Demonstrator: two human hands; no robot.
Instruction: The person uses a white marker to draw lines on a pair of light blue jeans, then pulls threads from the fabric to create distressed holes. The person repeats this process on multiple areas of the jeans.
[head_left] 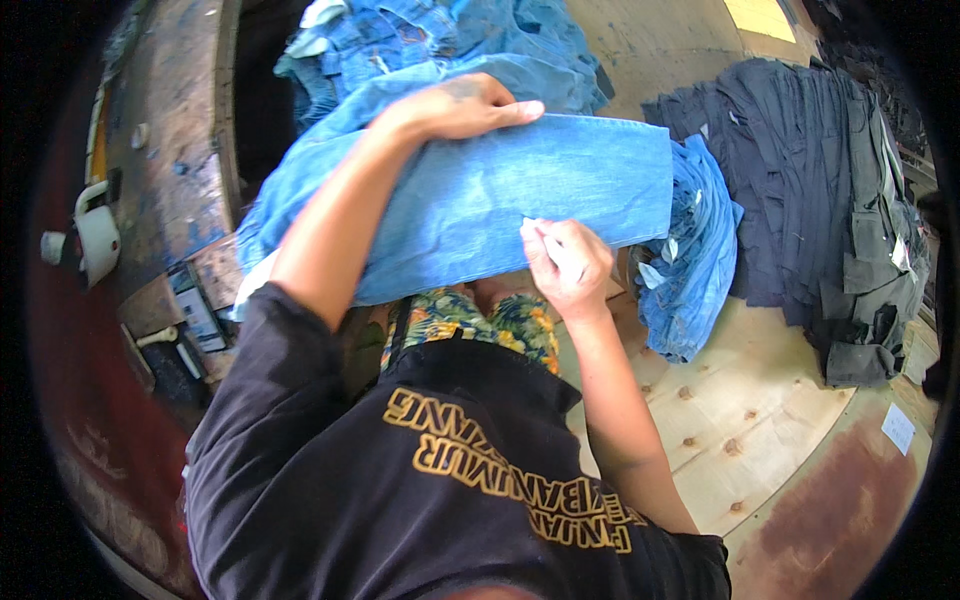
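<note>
A light blue jeans leg [520, 175] lies stretched out flat in front of me, its hem end to the right. My left hand [475, 108] is at the leg's far edge, thumb stretched along it and the other fingers curled largely out of sight, gripping the denim. Over the near part of the leg, my right hand [572, 260] is closed in a pinch. A small white piece shows between its fingers; its kind I cannot make out. The rest of the jeans bunches to the left, partly under my left forearm.
More blue jeans [430, 40] are heaped at the far side, and crumpled blue denim [695, 250] hangs at the right. Dark trousers [780, 180] are stacked farther right. A phone-like object [197, 308] and a white roundish object [97, 238] sit on the wooden surface at left.
</note>
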